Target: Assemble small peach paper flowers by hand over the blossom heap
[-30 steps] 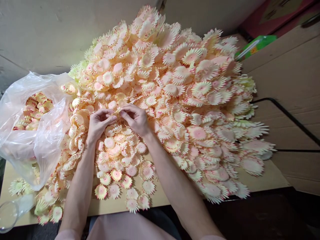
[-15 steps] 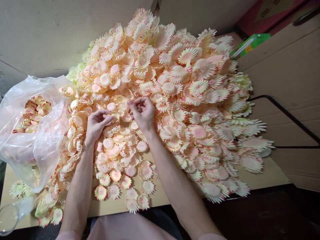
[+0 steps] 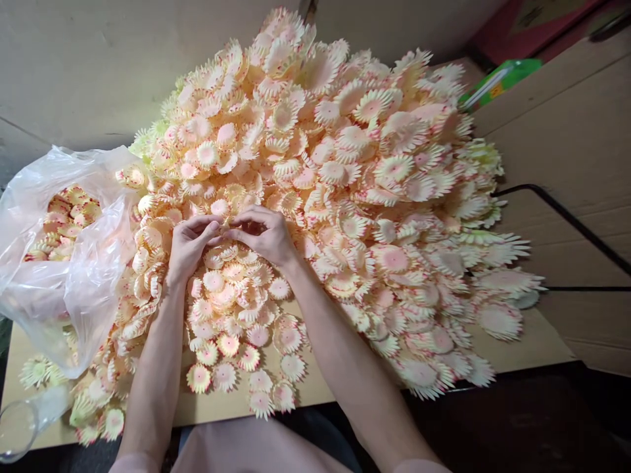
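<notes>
A big heap of cream and pink artificial flower petal pieces (image 3: 345, 177) covers most of a wooden table (image 3: 532, 341). Over the heap's left middle, my left hand (image 3: 190, 244) and my right hand (image 3: 263, 235) meet with fingertips touching. Both are curled in a pinch around a small petal piece (image 3: 225, 226) held between them, mostly hidden by the fingers. Flat single petal pieces (image 3: 231, 341) lie spread under my forearms near the table's front edge.
A clear plastic bag (image 3: 59, 263) holding more petal pieces sits at the left. A clear glass (image 3: 17, 427) stands at the front left corner. Cardboard sheets (image 3: 566, 151) and a black metal bar (image 3: 566, 230) are at the right, a green box (image 3: 497, 79) behind.
My right hand had reached up into the heap half a second ago. It has come back down and left to meet my left hand again.
</notes>
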`<state>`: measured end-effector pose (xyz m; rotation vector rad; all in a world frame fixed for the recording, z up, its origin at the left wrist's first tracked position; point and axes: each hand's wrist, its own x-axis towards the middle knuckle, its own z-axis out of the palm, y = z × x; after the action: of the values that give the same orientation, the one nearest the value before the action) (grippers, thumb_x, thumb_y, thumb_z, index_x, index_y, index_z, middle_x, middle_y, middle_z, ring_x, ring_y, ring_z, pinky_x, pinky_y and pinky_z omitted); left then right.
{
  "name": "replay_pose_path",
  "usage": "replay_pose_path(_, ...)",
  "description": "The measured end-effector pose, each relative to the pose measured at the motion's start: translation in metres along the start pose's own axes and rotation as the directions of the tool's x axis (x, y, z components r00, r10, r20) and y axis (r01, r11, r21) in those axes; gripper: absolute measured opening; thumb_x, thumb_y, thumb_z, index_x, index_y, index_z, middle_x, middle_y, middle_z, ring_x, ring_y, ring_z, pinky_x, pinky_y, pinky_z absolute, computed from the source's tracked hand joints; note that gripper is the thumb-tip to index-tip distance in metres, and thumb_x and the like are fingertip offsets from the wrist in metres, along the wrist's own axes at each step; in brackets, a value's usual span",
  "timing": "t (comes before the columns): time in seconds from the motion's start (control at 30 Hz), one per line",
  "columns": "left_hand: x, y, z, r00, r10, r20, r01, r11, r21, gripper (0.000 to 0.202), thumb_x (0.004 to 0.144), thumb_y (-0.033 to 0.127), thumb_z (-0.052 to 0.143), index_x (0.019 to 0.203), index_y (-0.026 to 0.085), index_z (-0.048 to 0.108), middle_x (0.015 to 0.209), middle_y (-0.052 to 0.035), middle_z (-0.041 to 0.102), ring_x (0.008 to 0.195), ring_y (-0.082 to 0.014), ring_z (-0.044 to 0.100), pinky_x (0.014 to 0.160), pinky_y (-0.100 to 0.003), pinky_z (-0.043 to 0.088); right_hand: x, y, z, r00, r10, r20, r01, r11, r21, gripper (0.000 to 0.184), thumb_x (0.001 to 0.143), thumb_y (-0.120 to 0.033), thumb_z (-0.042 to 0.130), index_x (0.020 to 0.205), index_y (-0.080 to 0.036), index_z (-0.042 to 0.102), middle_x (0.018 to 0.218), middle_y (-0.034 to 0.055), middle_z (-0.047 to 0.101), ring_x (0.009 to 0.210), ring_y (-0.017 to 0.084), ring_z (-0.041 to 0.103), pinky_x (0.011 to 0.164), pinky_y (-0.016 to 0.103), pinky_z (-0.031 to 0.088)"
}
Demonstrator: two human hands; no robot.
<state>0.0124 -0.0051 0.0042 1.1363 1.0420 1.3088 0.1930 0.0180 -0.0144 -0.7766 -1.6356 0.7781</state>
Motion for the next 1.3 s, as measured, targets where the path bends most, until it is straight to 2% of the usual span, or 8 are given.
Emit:
replay_pose_path(0.27, -0.0018, 0.0044, 0.0025, 0.999, 0.005, 0.051, -0.006, 1.0, 0.011, 0.029, 0.068, 0.031, 0.087, 0.091, 0.016, 0.077, 0.088, -0.0058, 0.075, 0.079, -0.015, 0.073, 0.077, -0.025, 0.062, 0.0, 0.0015, -0.001, 0.999, -0.04, 0.014, 0.04, 0.999, -0.012, 0.024, 0.086, -0.044, 0.069, 0.084, -0.02, 0.074, 0.089, 0.0058, 0.069, 0.078, 0.016, 0.063, 0.065, 0.029, 0.051)
replay_pose_path(0.57, -0.0002, 0.0, 0.0021, 0.998, 0.049, 0.042, -0.049, 0.999, 0.005, 0.024, 0.072, 0.031, 0.084, 0.09, 0.017, 0.077, 0.088, -0.0059, 0.075, 0.078, -0.0144, 0.073, 0.073, -0.023, 0.062, 0.0007, 0.0034, -0.0001, 0.998, -0.069, 0.012, 0.069, 0.998, -0.006, 0.023, 0.089, -0.041, 0.066, 0.086, -0.02, 0.074, 0.09, 0.0061, 0.069, 0.082, 0.016, 0.064, 0.072, 0.031, 0.052)
replay_pose_path(0.77, 0.0006, -0.0008, 0.0032, 0.998, 0.045, 0.036, -0.045, 0.999, -0.004, 0.028, 0.072, 0.033, 0.084, 0.092, 0.016, 0.075, 0.091, -0.0061, 0.074, 0.082, -0.0161, 0.073, 0.078, -0.03, 0.063, 0.0008, 0.0013, -0.0011, 0.998, -0.048, 0.042, 0.049, 0.999, -0.015, 0.025, 0.093, -0.041, 0.061, 0.088, -0.019, 0.072, 0.091, 0.006, 0.069, 0.085, 0.017, 0.065, 0.078, 0.032, 0.053)
replay_pose_path(0.83, 0.0003, -0.0002, 0.0039, 0.999, 0.044, 0.033, -0.044, 0.999, -0.001, 0.029, 0.071, 0.033, 0.085, 0.093, 0.016, 0.074, 0.09, -0.0052, 0.074, 0.079, -0.0143, 0.072, 0.077, -0.028, 0.063, 0.0005, -0.0011, -0.0016, 0.998, -0.037, 0.05, 0.037, 0.999, -0.01, 0.027, 0.093, -0.043, 0.061, 0.087, -0.019, 0.071, 0.091, 0.0058, 0.069, 0.085, 0.017, 0.064, 0.077, 0.032, 0.052)
replay_pose_path(0.93, -0.0005, 0.0017, 0.0056, 0.998, 0.049, 0.03, -0.05, 0.998, 0.038, 0.029, 0.07, 0.032, 0.085, 0.09, 0.015, 0.073, 0.084, -0.0041, 0.072, 0.071, -0.0103, 0.069, 0.071, -0.021, 0.06, -0.0006, -0.003, -0.002, 0.998, -0.008, 0.058, 0.009, 1.0, -0.006, 0.028, 0.085, -0.046, 0.071, 0.088, -0.018, 0.071, 0.092, 0.0057, 0.07, 0.083, 0.016, 0.064, 0.071, 0.029, 0.051)
replay_pose_path(1.0, -0.0012, 0.0029, 0.0066, 0.998, 0.054, 0.032, -0.055, 0.997, 0.044, 0.028, 0.07, 0.032, 0.086, 0.088, 0.015, 0.073, 0.082, -0.0034, 0.071, 0.071, -0.0098, 0.068, 0.072, -0.021, 0.06, -0.0012, -0.0029, -0.0017, 0.999, -0.001, 0.044, 0.001, 1.0, -0.002, 0.028, 0.082, -0.044, 0.075, 0.089, -0.017, 0.072, 0.092, 0.0057, 0.07, 0.081, 0.015, 0.063, 0.068, 0.028, 0.049)
replay_pose_path(1.2, -0.0018, 0.0007, 0.0056, 0.997, 0.061, 0.038, -0.061, 0.998, 0.009, 0.024, 0.07, 0.028, 0.084, 0.086, 0.017, 0.071, 0.085, -0.0021, 0.069, 0.076, -0.0109, 0.069, 0.078, -0.024, 0.061, -0.0013, -0.0014, -0.0011, 1.0, 0.002, 0.001, -0.002, 0.998, 0.062, 0.021, 0.088, -0.037, 0.067, 0.083, -0.017, 0.071, 0.087, 0.005, 0.07, 0.079, 0.015, 0.064, 0.07, 0.028, 0.051)
replay_pose_path(1.3, -0.0003, -0.0033, 0.0033, 0.996, 0.083, 0.013, -0.084, 0.996, 0.024, 0.021, 0.071, 0.027, 0.082, 0.084, 0.016, 0.07, 0.082, -0.0013, 0.067, 0.071, -0.0083, 0.066, 0.073, -0.022, 0.059, -0.0014, 0.001, -0.0018, 0.994, 0.108, -0.005, -0.106, 0.985, 0.133, 0.027, 0.089, -0.044, 0.066, 0.084, -0.017, 0.067, 0.083, 0.004, 0.068, 0.074, 0.013, 0.063, 0.065, 0.026, 0.051)
